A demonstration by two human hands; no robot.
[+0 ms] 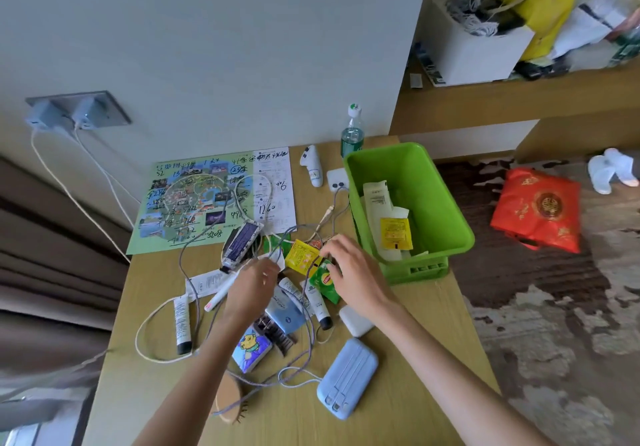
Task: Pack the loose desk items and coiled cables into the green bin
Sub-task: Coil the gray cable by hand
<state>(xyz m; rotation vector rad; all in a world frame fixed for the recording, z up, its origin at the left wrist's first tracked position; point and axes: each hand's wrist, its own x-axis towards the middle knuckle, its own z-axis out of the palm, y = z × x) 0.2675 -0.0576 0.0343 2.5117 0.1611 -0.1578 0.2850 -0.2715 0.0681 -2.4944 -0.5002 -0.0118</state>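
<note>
The green bin (436, 182) stands at the desk's right edge, holding white packets and a yellow sachet (395, 233). A pile of loose items lies left of it: a yellow sachet (302, 255), a green tea packet (325, 281), tubes (181, 321), a pen (221, 291), tangled cables (194, 272). My left hand (254, 284) rests on the pile, fingers pinched on a white packet edge by the grey cable. My right hand (349, 269) has its fingers curled on the green tea packet beside the yellow sachet.
A blue power bank (348, 378), white charger (355, 321), hair clip (275, 336), cartoon pouch (251, 348) and wooden brush (228, 399) lie nearer me. A map sheet (207, 199), white remote (311, 165) and bottle (352, 132) sit by the wall. Charger cables hang from a wall socket (76, 111).
</note>
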